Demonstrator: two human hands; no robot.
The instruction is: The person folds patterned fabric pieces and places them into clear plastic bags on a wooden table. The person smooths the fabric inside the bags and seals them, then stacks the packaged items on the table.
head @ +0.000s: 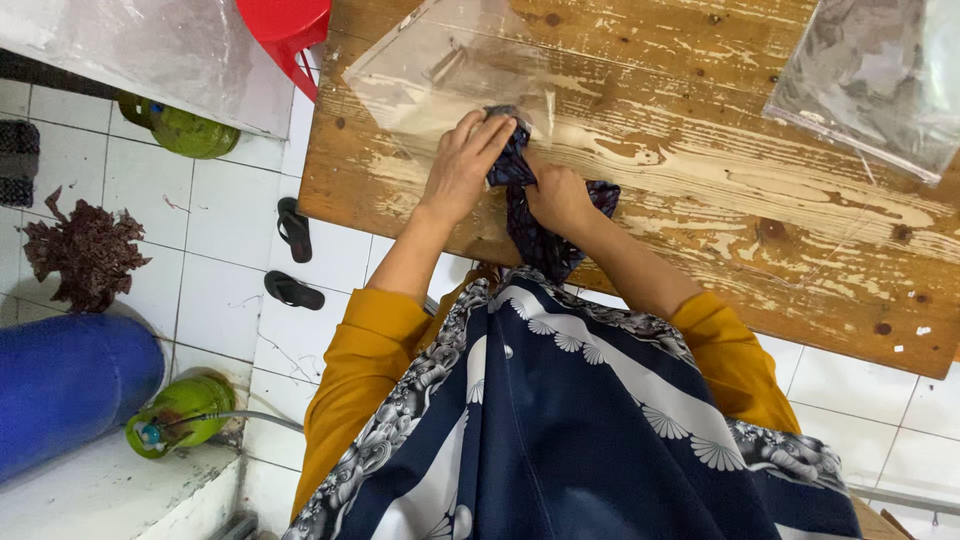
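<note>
Left hand (466, 165) and right hand (556, 196) grip dark cloth (528, 232) at plastic bag (430, 75).

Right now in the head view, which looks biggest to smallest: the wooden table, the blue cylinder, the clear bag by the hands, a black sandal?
1. Wooden table
2. Blue cylinder, partly cut off, nearer the camera
3. Clear bag
4. Black sandal

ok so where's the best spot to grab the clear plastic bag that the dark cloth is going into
Probably the near open edge of the clear plastic bag, beside the left hand, coming from the person's side. The bag lies flat on the wooden table, mouth facing the dark cloth, so that lip lifts easiest.
</note>
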